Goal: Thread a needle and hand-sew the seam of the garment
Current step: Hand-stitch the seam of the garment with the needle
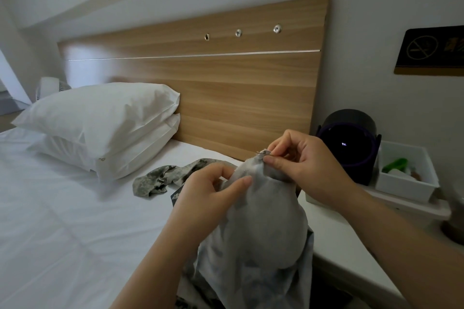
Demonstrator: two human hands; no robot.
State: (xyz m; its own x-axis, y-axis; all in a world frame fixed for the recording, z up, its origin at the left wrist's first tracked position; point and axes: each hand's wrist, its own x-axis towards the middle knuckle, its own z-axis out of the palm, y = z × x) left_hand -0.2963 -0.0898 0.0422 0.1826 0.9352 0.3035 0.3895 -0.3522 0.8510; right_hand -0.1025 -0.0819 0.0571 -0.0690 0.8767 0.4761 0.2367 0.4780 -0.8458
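Observation:
A grey garment [261,228] hangs bunched in front of me over the bed's edge. My left hand [208,193] grips a fold of it just below its raised top. At that raised top, my right hand [298,160] pinches the cloth between thumb and fingers. A thin needle [261,152] pokes out leftward from the pinched seam tip. I cannot make out any thread.
A second, patterned grey-green cloth [163,178] lies on the white bed sheet [62,208] behind my hands. Two stacked white pillows [105,120] lean at the wooden headboard [226,83]. On the bedside table [351,246] stand a dark round device [349,140] and a white tray [406,175].

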